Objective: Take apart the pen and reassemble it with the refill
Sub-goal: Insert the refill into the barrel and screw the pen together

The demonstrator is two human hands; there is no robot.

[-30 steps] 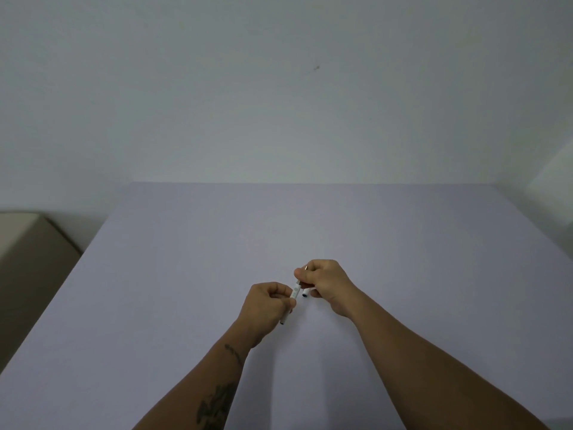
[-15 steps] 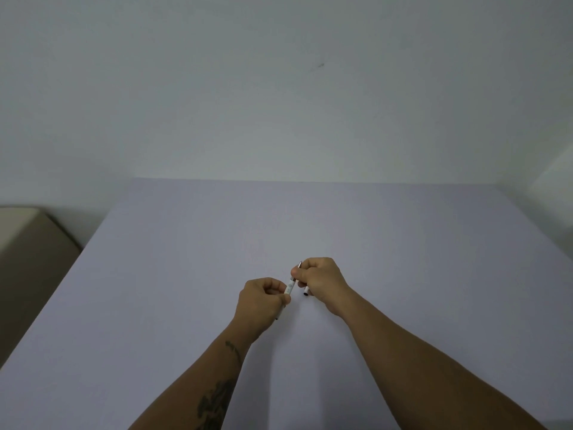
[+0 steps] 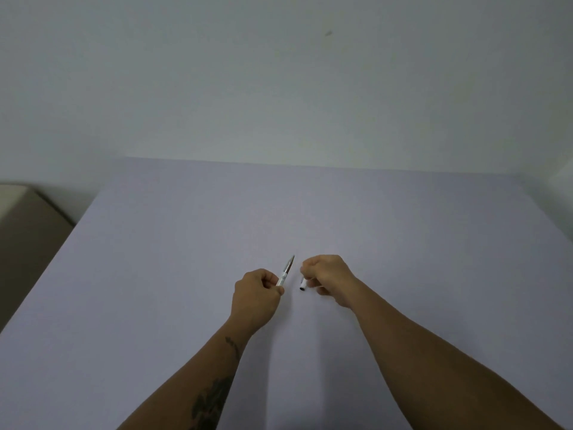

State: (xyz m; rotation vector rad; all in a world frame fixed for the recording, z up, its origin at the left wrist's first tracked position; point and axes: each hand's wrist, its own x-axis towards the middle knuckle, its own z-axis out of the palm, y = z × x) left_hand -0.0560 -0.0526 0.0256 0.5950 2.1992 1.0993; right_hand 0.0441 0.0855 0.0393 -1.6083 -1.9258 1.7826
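Hands have pulled apart now: left hand (image 3: 257,293) pinches the pen body (image 3: 286,271), tip pointing away, and right hand (image 3: 325,276) grips the pulled-off cap (image 3: 303,286) just beside it above the tabletop (image 3: 186,243), probably for easy refitting.

The hands (image 3: 257,293) have pulled the pen (image 3: 286,271) apart.

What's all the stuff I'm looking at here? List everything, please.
Pen body: one, silvery white with pointed tip, held in the left hand, tip aimed away.
Pen cap piece: one, white with a dark open end, held in the right hand.
Table: one, pale lilac, fills the lower view.
Wall: one, off-white, behind the table.
Box-like thing: one, beige, left of the table.
Left hand: one, closed on the pen body.
Right hand: one, closed on the cap piece.
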